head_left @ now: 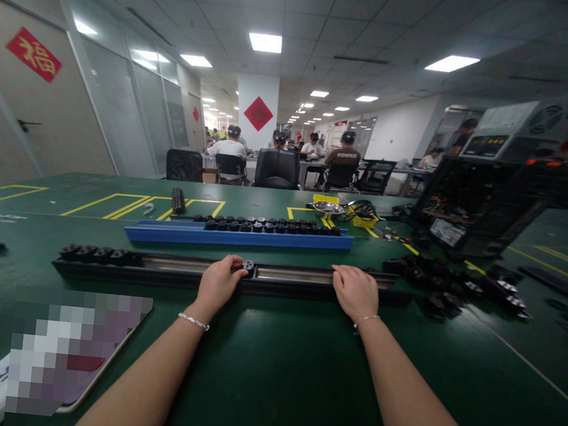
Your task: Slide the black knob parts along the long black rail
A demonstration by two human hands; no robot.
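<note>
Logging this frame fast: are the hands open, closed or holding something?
Left hand: closed, pinching a small black part at the long black rail.
Right hand: at the rail; whether open or closed cannot be told.

Long black rail, open-topped, pale inside, lying crosswise on green desk. Black blocks lined up at its left end. Small black piece pinched near rail's middle.

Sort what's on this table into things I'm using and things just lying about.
Likely in use:
- black rail
- small black block, mid-rail
- black blocks at the rail's left end
- possibly loose black parts

Probably lying about:
- metal bowl
- cables
- computer case
</note>
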